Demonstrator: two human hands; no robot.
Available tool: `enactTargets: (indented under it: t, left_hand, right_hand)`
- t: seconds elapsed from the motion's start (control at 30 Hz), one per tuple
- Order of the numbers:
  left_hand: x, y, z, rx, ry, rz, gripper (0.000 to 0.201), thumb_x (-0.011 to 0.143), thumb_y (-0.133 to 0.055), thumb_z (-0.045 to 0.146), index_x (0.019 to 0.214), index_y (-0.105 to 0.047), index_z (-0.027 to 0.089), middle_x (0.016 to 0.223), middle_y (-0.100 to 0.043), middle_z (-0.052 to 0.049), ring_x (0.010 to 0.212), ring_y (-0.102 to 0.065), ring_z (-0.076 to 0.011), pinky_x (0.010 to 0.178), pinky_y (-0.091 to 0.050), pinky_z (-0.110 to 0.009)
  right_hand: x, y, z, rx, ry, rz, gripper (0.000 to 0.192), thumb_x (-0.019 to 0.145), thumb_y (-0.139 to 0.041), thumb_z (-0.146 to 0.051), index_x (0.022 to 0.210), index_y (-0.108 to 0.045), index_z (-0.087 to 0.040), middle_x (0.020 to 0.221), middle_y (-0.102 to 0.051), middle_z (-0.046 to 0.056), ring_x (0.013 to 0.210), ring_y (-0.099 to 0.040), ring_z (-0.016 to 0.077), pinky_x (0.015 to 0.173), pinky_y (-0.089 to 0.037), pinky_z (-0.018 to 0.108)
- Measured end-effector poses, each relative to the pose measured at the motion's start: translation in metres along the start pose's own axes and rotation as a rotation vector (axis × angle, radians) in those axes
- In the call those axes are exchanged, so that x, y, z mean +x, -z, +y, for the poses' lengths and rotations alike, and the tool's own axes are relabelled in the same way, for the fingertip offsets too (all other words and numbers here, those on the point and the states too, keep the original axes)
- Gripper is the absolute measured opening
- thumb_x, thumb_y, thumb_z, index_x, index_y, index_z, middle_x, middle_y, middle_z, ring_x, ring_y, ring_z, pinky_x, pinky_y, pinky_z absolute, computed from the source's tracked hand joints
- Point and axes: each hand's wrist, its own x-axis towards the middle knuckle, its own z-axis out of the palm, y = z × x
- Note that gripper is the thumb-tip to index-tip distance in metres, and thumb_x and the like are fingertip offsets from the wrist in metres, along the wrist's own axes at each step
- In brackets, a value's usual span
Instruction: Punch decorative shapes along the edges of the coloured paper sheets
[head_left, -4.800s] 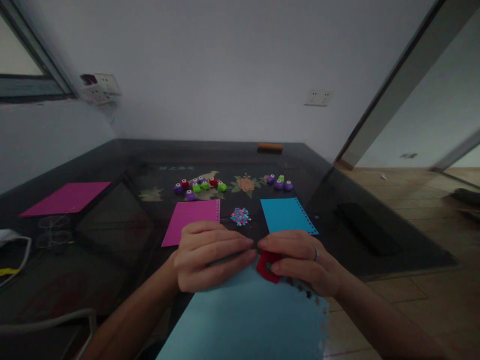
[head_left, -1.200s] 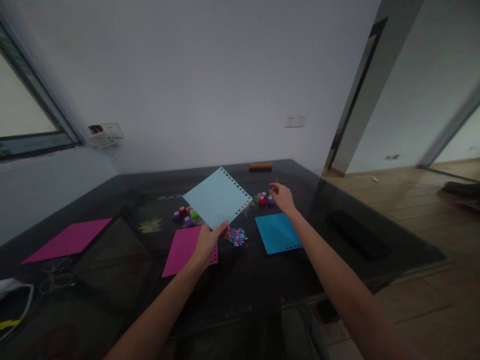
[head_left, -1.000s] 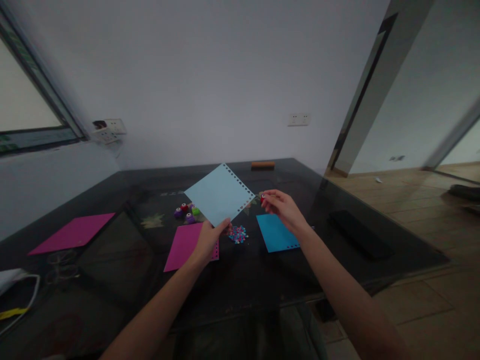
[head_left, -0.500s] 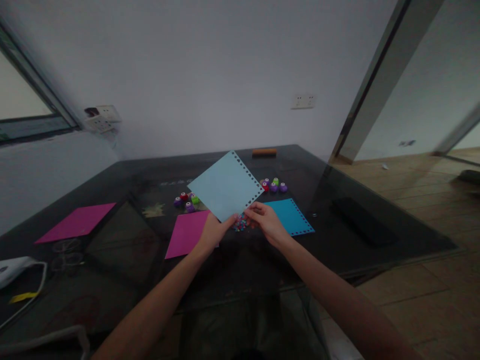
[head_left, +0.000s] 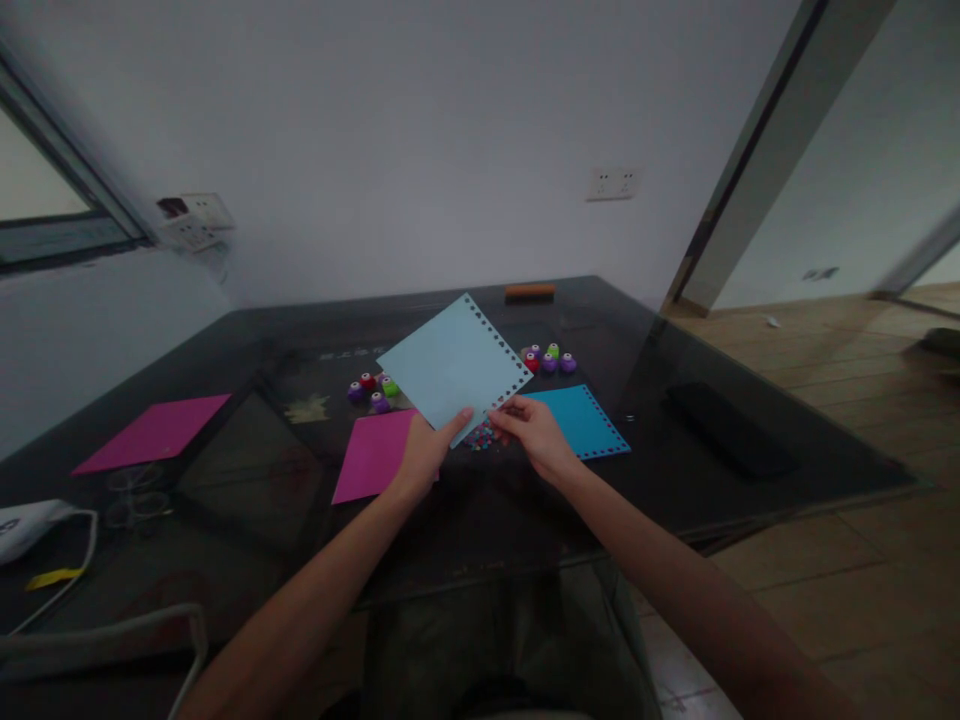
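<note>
A light blue sheet of paper (head_left: 450,365), tilted with a corner up, has a row of punched shapes along its right edge. My left hand (head_left: 427,450) grips its lower corner, thumb on top. At the lower right edge, my right hand (head_left: 529,430) pinches with thumb and forefinger; the fingertips touch the paper's edge, and I cannot tell if a small piece is between them. Below the sheet lies a pile of small coloured paper cutouts (head_left: 480,437). A blue sheet with punched edge (head_left: 585,422) lies right of it, a pink sheet (head_left: 367,460) left.
Small round punches (head_left: 549,362) in purple, red and green stand behind the blue sheet; more punches (head_left: 379,402) are at left. Another pink sheet (head_left: 157,432), a white device with a cord (head_left: 34,530), a brown roll (head_left: 529,292) and a dark flat object (head_left: 727,430) lie on the black table.
The view has tipped slightly, so the table sits a little higher. Both hands keep nearly the same place on the light blue sheet; the right hand has shifted slightly.
</note>
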Motion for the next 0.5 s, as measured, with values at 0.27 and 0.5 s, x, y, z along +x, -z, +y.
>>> enactTargets:
  t: [0.27,0.5]
  left_hand:
    - [0.0031,0.0011,-0.0047,-0.071,0.029,-0.028,0.044,0.061,-0.077,0.029,0.101,-0.065,0.015,0.1,-0.07,-0.009,0.098,-0.063,-0.0255,0.09,-0.047,-0.036]
    - [0.005,0.004,-0.0029,-0.049,0.051,-0.085,0.045,0.063,-0.076,0.03,0.103,-0.063,0.015,0.101,-0.069,-0.01,0.104,-0.06,-0.0259,0.093,-0.045,-0.036]
  right_hand:
    - [-0.0016,-0.0005,-0.0035,0.028,-0.008,-0.04,0.028,0.06,-0.076,-0.041,0.068,-0.061,-0.019,0.061,-0.06,-0.001,0.052,-0.05,0.0107,0.048,-0.037,0.025]
    - [-0.0011,0.0019,-0.0048,-0.035,0.017,-0.05,0.027,0.063,-0.073,-0.042,0.068,-0.062,-0.018,0.062,-0.062,0.0,0.05,-0.05,0.0106,0.048,-0.037,0.025]
